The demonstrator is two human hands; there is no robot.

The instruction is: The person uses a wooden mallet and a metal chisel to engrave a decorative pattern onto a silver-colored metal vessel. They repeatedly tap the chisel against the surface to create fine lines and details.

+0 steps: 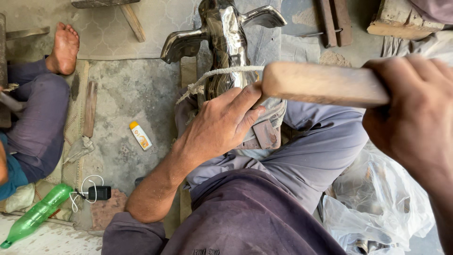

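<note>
Rough grey concrete floor (137, 89) spread beneath a seated person in purple clothes. At lower right a crumpled clear plastic bag (377, 198) lay open, its contents too blurred to tell. At lower left a green plastic bottle (35, 215) lay on its side, and nearby were a black charger with white cable (96, 192) and a small yellow-capped white tube (140, 135). Another person's bare foot (63, 47) and trousered leg occupied the left edge. A shiny dark metal casting (226, 38) with two wing-like arms stood between the person's knees, its long axis running away from the viewer, a rope (222, 73) looped around it. The left hand (222, 125) pressed on the casting, fingers together. The right hand (415, 118) had its fingers clamped round a wooden handle (321, 84) lying crosswise, partly hiding the casting
</note>
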